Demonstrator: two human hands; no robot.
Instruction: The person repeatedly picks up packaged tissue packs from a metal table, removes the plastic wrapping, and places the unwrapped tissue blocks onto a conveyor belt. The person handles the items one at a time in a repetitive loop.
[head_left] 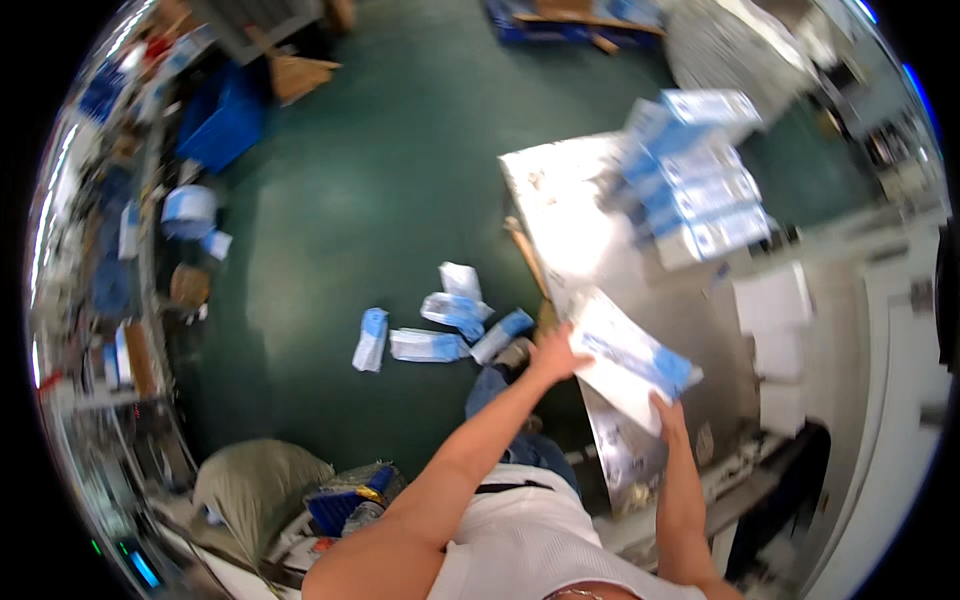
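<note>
Over the metal-topped table, a flat white piece (630, 385), perhaps a carton, is held tilted between my two hands. A blue-and-white packet (650, 362) lies along its upper face. My left hand (560, 352) is closed at its left edge, fingers partly hidden by blur. At the near right corner my right hand (668, 412) grips the edge, with the thumb showing and the other fingers hidden underneath. Whether the white piece is a folded carton or a bag is too blurred to tell.
A stack of blue-and-white boxes (705, 190) stands on the far right of the metal table (570, 210). White sheets (775, 310) lie at its right side. Several blue-and-white packets (425, 345) are on the green floor to my left. A blue bin (220, 120) stands farther off.
</note>
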